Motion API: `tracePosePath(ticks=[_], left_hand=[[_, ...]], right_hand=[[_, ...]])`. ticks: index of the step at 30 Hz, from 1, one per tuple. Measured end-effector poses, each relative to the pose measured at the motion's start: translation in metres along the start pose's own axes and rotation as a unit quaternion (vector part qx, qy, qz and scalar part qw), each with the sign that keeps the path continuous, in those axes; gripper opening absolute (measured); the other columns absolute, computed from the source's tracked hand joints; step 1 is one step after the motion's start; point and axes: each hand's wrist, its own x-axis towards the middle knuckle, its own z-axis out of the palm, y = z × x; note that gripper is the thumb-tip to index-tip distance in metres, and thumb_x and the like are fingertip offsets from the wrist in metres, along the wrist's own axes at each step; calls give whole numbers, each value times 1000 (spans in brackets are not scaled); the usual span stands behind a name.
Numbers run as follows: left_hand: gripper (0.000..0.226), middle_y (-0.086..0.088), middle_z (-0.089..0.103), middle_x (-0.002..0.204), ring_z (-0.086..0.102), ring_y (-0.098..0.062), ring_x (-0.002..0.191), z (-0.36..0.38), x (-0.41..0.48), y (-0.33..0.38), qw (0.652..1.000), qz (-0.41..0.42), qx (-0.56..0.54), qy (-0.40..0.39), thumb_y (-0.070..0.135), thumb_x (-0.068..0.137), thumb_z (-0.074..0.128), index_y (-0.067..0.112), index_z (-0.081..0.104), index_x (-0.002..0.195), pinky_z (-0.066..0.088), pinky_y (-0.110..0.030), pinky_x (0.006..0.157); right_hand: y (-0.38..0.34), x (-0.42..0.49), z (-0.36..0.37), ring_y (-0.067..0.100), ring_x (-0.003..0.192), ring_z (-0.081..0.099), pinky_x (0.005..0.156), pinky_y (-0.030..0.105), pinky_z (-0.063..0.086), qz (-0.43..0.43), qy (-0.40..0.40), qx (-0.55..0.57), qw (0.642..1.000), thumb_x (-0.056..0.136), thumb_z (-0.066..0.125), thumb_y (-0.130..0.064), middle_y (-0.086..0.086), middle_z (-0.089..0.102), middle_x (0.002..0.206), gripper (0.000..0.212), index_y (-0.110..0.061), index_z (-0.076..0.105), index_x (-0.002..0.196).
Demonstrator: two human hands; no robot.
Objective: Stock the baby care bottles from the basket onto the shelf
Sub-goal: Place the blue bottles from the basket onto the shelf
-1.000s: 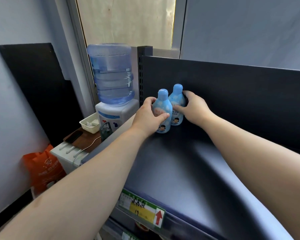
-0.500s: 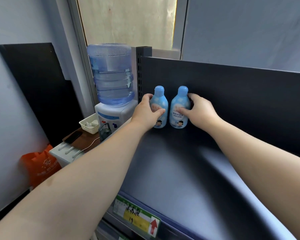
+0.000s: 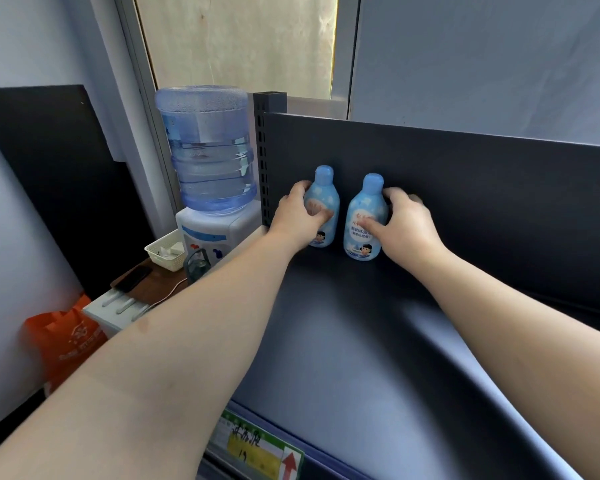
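Observation:
Two light blue baby care bottles stand upright at the back left of the dark shelf (image 3: 343, 341), against its back panel. My left hand (image 3: 300, 216) grips the left bottle (image 3: 324, 195) around its body. My right hand (image 3: 407, 225) grips the right bottle (image 3: 364, 216), thumb across its label. A small gap separates the two bottles. The basket is out of view.
A water dispenser (image 3: 210, 188) with a large blue jug stands left of the shelf's upright post (image 3: 262, 161). Below it are a white basket (image 3: 165, 251), a phone (image 3: 134, 277) and an orange bag (image 3: 68, 337). A price label (image 3: 257, 448) sits on the shelf's front edge.
Both hands have pushed the bottles back to the shelf's rear panel. The bottles, one behind the other before, now stand side by side with a gap between them.

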Motion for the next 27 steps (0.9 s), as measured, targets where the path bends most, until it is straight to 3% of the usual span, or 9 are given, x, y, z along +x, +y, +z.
tracePosePath(ticks=[7, 11, 15, 19, 23, 27], left_hand=[[84, -10, 37, 148, 41, -24, 132, -14, -16, 8, 1000, -3, -19, -20, 33, 84, 68, 22, 17, 150, 35, -38, 109], [71, -12, 46, 135, 50, -19, 121, -55, -61, 20, 995, 24, -96, 35, 27, 86, 68, 18, 30, 145, 42, -36, 104], [40, -1, 56, 108, 59, -9, 94, -111, -139, 4, 980, 61, -150, 117, 20, 87, 67, 16, 51, 123, 49, -22, 89], [29, 1, 59, 101, 60, -11, 92, -154, -226, -33, 975, 56, -169, 135, 15, 86, 68, 21, 54, 110, 49, -18, 86], [33, 7, 59, 103, 61, -13, 99, -185, -313, -85, 984, -1, -140, 110, 19, 83, 71, 35, 53, 106, 49, -26, 91], [37, 2, 59, 110, 60, -14, 104, -206, -405, -148, 991, -82, -41, 102, 20, 82, 72, 28, 54, 114, 49, -35, 95]], right_hand=[[-9, -13, -5, 27, 112, 53, 84, 31, 41, 21, 18, -33, 999, 84, 70, -38, 10, 39, 136, 69, -18, 37, 141], [-43, -41, -11, 23, 113, 50, 90, 26, 39, -39, 72, -19, 996, 84, 70, -33, 7, 41, 128, 55, -15, 48, 131], [-100, -95, -1, 11, 89, 48, 77, 13, 30, -129, -15, -20, 991, 87, 66, -31, -2, 49, 103, 35, -16, 59, 118], [-141, -162, 21, 11, 83, 54, 76, 22, 39, -144, -113, 15, 983, 86, 67, -34, -4, 58, 98, 34, -19, 60, 115], [-163, -243, 52, 11, 85, 59, 81, 27, 49, -141, -185, 58, 971, 84, 69, -36, -6, 62, 100, 38, -23, 59, 118], [-165, -328, 98, 9, 91, 56, 84, 25, 47, -155, -261, 30, 952, 85, 69, -36, -5, 59, 109, 46, -21, 55, 126]])
